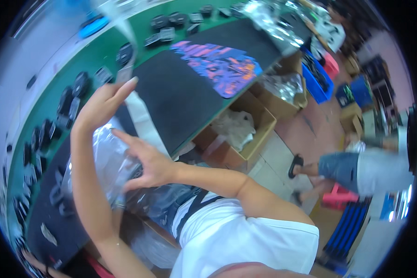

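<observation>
My left hand is raised above the bench, its fingers closed at a long pale strip that runs down across the dark mat and up past the hand. Below it, my right hand has thumb and forefinger spread wide against a clear plastic bag. The bag lies between my two forearms, partly covered by the left one, and its contents cannot be made out. Motion blurs the strip's upper part.
Black round gadgets with small packets line the green bench edge. Purple-and-orange printed sheets lie fanned on the black mat. Below stand a cardboard box and a blue bin. Co-workers are at the far right.
</observation>
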### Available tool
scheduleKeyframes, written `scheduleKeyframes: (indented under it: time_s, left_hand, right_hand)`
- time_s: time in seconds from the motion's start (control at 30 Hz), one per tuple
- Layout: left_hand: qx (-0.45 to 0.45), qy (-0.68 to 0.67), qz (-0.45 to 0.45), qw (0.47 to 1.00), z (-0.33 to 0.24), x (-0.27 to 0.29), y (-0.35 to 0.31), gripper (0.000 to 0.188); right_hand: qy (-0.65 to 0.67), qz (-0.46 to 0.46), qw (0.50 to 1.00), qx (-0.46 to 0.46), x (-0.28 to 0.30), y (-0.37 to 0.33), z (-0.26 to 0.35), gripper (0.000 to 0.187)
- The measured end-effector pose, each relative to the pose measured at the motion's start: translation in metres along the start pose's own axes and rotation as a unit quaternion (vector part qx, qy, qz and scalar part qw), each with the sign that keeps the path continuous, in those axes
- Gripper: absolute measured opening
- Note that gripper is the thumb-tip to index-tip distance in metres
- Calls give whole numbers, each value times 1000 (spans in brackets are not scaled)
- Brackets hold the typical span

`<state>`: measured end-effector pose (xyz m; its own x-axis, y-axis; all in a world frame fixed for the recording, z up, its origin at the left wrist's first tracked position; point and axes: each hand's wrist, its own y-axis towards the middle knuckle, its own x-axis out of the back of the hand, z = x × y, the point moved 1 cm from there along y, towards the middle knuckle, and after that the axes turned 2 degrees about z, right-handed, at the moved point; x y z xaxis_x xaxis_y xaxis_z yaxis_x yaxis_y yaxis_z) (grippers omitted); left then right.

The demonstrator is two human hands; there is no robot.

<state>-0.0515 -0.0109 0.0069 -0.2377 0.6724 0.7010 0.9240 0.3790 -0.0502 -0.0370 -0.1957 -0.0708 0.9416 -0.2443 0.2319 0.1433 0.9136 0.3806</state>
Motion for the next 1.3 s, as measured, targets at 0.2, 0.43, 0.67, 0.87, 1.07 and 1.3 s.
scheduleKeyframes:
  time_s: [0.2,0.43,0.67,0.87,1.07,1.3]
  left_hand:
    - [-29,142,84,986,-94,4,-16,60]
    - [-106,201,198,954,-172,14,-98,82]
    - [-204,252,23,946,-144,11,-66,69]
    - [-130,41,-81,987,-49,13,12,34]
    - [-141,-137,-23,980,-27,10,-2,52]
    - [-159,-198,31,967,-42,2,-2,80]
  right_hand:
    - [0,-51,998,-25,11,6,1,91]
    - [9,12,998,-69,16,18,13,51]
    - [44,-10,996,-74,8,32,11,57]
    - [3,-68,997,-45,0,5,13,70]
    - [-65,-35,997,16,30,-23,36,61]
    - [-181,-252,943,119,113,6,50,22]
